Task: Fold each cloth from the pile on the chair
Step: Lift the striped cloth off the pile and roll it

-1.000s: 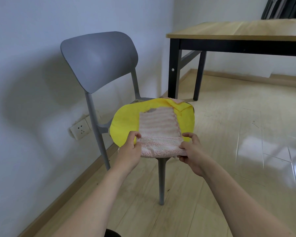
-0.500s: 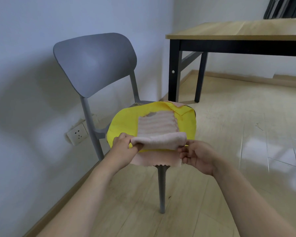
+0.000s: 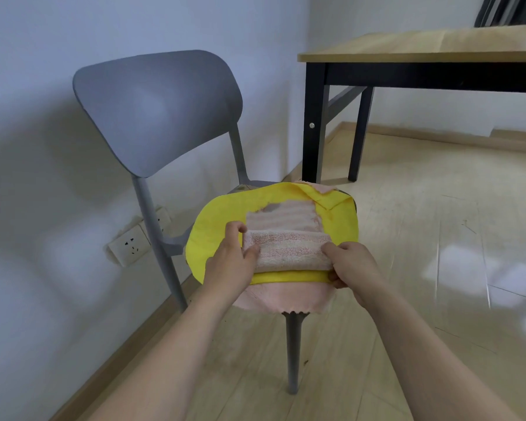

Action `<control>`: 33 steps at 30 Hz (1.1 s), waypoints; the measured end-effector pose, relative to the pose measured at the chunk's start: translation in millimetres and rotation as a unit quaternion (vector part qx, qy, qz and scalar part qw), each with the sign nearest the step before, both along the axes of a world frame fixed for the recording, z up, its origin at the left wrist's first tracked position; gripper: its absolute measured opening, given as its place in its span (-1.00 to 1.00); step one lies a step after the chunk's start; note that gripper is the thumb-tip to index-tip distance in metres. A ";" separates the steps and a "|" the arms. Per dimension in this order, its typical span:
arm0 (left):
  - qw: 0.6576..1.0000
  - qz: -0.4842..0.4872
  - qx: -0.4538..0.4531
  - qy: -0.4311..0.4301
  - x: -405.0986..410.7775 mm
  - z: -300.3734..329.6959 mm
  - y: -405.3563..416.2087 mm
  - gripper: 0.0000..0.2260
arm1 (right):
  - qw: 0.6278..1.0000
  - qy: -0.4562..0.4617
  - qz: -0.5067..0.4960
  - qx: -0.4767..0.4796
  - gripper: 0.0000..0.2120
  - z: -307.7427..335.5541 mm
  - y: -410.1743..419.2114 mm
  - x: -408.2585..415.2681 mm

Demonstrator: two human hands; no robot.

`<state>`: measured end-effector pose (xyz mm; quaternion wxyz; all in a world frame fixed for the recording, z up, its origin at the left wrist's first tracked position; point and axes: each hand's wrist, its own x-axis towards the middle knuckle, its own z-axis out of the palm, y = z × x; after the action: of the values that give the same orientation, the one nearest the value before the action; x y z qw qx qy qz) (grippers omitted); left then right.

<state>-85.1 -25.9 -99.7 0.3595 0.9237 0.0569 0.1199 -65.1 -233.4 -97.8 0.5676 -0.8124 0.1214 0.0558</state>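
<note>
A grey plastic chair (image 3: 158,110) stands by the wall with a pile of cloths on its seat. A pink striped towel (image 3: 286,235) lies on top, its near part doubled back over itself. Under it spreads a yellow cloth (image 3: 216,217), and a thin pink cloth (image 3: 286,299) hangs over the seat's front edge. My left hand (image 3: 231,262) grips the left end of the towel's fold. My right hand (image 3: 349,265) grips its right end. Both hands rest at the seat's near edge.
A wooden table (image 3: 422,47) with black legs stands at the back right, close to the chair. A wall socket (image 3: 131,244) sits low on the wall at the left. Light wooden floor (image 3: 422,238) stretches to the right.
Both hands have lifted the towel's near edge and carried it away from me over the towel, laying a fold. The thin pink cloth at the seat's front now shows.
</note>
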 end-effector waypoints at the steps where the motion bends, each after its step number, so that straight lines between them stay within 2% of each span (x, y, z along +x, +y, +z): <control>1: 1.000 -0.011 0.016 -0.015 -0.2 -0.7 2.4 -0.77 | 1.000 -0.002 -0.003 -0.014 -0.75 0.6 0.7 1.2; 4: 0.997 -0.074 0.038 -0.008 -1.7 -3.5 15.9 -0.73 | 1.000 -0.006 -0.010 -0.021 -0.78 2.4 2.8 5.5; 6: 0.989 -0.128 0.062 0.041 -4.0 -3.2 26.0 -0.61 | 1.000 -0.005 -0.015 -0.004 -0.85 4.5 3.4 8.4; 9: 0.974 -0.175 0.123 0.078 -0.9 0.4 33.5 -0.43 | 0.999 -0.034 -0.008 -0.003 -0.85 11.0 4.0 12.9; 10: 0.971 -0.180 0.136 0.082 1.4 3.0 33.3 -0.43 | 0.999 -0.047 0.004 -0.004 -0.87 14.4 5.0 13.7; 13: 0.965 -0.188 0.156 0.094 11.4 11.0 32.3 -0.54 | 0.997 -0.029 0.062 0.021 -0.76 26.8 6.8 10.2; 15: 0.969 -0.175 0.133 0.110 19.3 15.7 34.5 -0.67 | 0.994 -0.006 0.111 0.021 -0.61 33.2 2.4 9.0; 18: 0.982 -0.141 0.024 0.123 31.5 19.6 37.5 -0.93 | 0.987 0.006 0.156 -0.041 -0.67 38.0 -4.9 15.3; 22: 0.981 -0.136 -0.089 0.108 50.2 21.4 36.7 -0.86 | 0.986 -0.024 0.150 -0.069 -0.81 41.4 -5.8 39.0; 26: 0.981 -0.099 -0.131 0.106 73.7 21.6 34.8 -0.76 | 0.987 0.000 0.148 -0.062 -0.75 47.3 -0.2 68.8; 29: 0.984 -0.066 -0.126 0.105 91.9 19.5 32.2 -0.73 | 0.988 0.025 0.135 -0.068 -0.70 45.5 5.3 92.2; 33: 0.991 -0.029 -0.063 0.110 111.9 12.7 28.1 -0.68 | 0.983 0.056 0.105 -0.142 -0.65 39.4 18.9 111.5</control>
<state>26.8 2.1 -87.0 0.4120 0.9080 0.0765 0.0029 46.4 -214.5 -58.4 0.4298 -0.8885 0.0734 0.1430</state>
